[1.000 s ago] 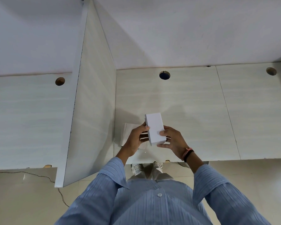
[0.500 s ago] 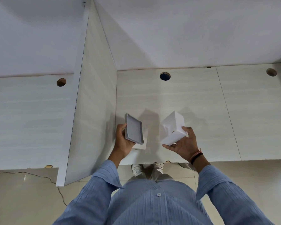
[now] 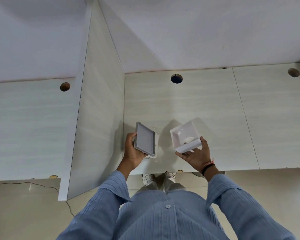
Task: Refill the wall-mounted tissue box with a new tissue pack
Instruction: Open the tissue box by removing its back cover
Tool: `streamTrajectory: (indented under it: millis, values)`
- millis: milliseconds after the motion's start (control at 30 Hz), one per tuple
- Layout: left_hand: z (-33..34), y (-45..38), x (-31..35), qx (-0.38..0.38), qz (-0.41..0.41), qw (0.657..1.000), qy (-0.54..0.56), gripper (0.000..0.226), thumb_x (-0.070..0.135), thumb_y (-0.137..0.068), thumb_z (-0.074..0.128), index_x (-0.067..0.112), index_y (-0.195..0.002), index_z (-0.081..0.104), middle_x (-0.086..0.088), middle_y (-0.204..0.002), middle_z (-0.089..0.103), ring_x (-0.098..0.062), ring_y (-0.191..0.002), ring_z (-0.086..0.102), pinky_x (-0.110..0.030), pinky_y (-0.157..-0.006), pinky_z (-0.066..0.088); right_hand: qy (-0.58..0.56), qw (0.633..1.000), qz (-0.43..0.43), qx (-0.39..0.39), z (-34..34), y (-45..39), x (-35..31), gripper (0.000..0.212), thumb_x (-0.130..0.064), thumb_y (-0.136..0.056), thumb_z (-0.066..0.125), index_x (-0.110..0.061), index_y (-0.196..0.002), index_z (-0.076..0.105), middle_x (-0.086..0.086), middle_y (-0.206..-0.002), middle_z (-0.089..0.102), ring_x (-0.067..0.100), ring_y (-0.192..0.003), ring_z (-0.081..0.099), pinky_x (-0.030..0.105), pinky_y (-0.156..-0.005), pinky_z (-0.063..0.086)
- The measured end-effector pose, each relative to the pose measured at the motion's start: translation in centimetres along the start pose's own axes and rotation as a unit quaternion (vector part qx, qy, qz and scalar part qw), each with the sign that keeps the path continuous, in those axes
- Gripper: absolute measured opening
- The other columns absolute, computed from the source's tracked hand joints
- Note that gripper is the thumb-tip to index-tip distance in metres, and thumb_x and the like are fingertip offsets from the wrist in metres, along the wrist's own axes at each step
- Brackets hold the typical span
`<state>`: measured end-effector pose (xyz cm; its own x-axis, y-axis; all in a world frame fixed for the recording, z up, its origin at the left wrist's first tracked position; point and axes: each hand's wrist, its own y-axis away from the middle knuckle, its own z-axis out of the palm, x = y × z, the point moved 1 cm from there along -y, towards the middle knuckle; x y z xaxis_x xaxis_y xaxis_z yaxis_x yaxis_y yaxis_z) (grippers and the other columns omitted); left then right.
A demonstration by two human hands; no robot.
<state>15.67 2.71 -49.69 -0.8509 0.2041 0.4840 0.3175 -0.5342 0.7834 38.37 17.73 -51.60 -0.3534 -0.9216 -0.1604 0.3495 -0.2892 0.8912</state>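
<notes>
left hand [image 3: 132, 154] grips grey lid [image 3: 144, 139]; right hand [image 3: 196, 155] cradles white box [image 3: 185, 137].

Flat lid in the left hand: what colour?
Grey lid, held by the left hand; clearest in the head view.

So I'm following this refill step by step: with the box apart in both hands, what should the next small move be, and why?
Probably set down the grey lid from the left hand, freeing it to fetch tissues: the white shell in the right hand faces up open and looks empty, and no pack is in sight.
</notes>
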Motion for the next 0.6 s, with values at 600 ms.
streamTrajectory:
  millis: [600]
  values:
    - [0.3, -0.5, 0.1, 0.012, -0.005, 1.0, 0.021, 0.074, 0.051, -0.083, 0.058, 0.009, -0.144, 0.053, -0.02, -0.13, 0.058, -0.038, -0.119, 0.051, -0.055, -0.103, 0.042, 0.021, 0.991, 0.023, 0.129, -0.6, -2.2, 1.0, 0.066, -0.052, -0.097, 0.047, 0.008, -0.124, 0.047, 0.026, -0.113, 0.058, 0.043, -0.108, 0.06, 0.051, -0.093, 0.054]
